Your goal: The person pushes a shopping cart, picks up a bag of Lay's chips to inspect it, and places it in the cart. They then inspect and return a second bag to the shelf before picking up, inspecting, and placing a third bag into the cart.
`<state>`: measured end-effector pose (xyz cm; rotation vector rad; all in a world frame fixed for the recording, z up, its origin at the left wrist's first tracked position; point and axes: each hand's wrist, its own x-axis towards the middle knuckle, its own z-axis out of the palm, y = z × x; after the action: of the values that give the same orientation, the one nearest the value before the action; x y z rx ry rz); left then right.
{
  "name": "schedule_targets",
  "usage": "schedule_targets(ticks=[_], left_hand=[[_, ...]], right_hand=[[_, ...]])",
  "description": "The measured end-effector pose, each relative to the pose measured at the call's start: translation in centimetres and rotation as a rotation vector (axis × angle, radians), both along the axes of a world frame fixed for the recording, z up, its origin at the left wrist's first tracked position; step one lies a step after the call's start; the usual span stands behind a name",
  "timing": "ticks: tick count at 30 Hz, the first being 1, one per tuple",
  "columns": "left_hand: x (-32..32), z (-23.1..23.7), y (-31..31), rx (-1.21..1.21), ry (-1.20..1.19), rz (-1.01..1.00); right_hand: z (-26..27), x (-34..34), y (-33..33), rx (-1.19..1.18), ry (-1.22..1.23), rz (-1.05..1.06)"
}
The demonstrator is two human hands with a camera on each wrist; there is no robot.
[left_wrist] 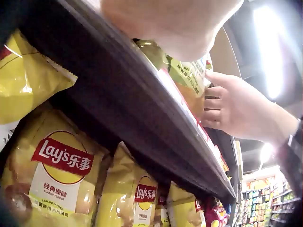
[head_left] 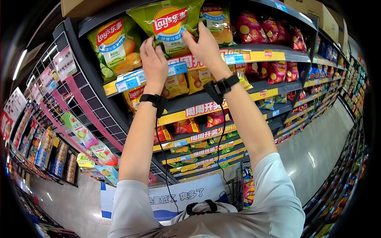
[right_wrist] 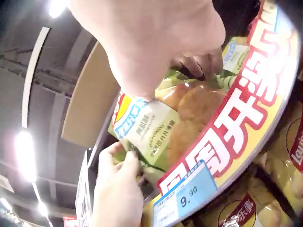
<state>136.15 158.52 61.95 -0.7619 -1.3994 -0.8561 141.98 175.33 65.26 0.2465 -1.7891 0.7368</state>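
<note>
Grey shirt [head_left: 246, 224] closest; L hand [head_left: 154, 63], R hand [head_left: 204, 47] hold grn Lay's bag [head_left: 168, 20].

The location is identified as a supermarket snack aisle: Lay's potato chip bags [head_left: 168, 20] are stocked on tiered shelves [left_wrist: 109, 109], and price labels [right_wrist: 184, 196] and printed promotional strips [right_wrist: 236, 124] are mounted along the front edges.

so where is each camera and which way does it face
Head: on the head, facing forward and down at the green Lay's bag; left hand, right hand and forearms show.
Left wrist: worn there, facing up past yellow bags; left hand close at top, right hand beyond.
Right wrist: worn there, facing that bag and a price tag; right hand close up, left hand lower.
Both wrist views share the bag.
</note>
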Motion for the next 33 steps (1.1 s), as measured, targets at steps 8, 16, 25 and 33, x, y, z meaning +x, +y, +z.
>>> schedule_targets(ticks=[8,16,25,33], left_hand=[[1.9,0.6,-0.3,-0.037,-0.203,-0.16],[3.2,3.3,2.2,-0.086,-0.227,-0.244],[1.9,4.7,1.4,-0.01,-0.354,-0.194],[0.8,5.0,-0.7,0.036,-0.424,-0.127]], right_hand=[[-4.2,3.8,-1.3,0.012,-0.017,0.057],[-1.3,1.6,0.6,-0.148,-0.002,-0.013],[1.0,0.2,0.0,-0.109,-0.117,-0.116],[0.6,-1.3,-1.5,-0.126,-0.147,0.011]])
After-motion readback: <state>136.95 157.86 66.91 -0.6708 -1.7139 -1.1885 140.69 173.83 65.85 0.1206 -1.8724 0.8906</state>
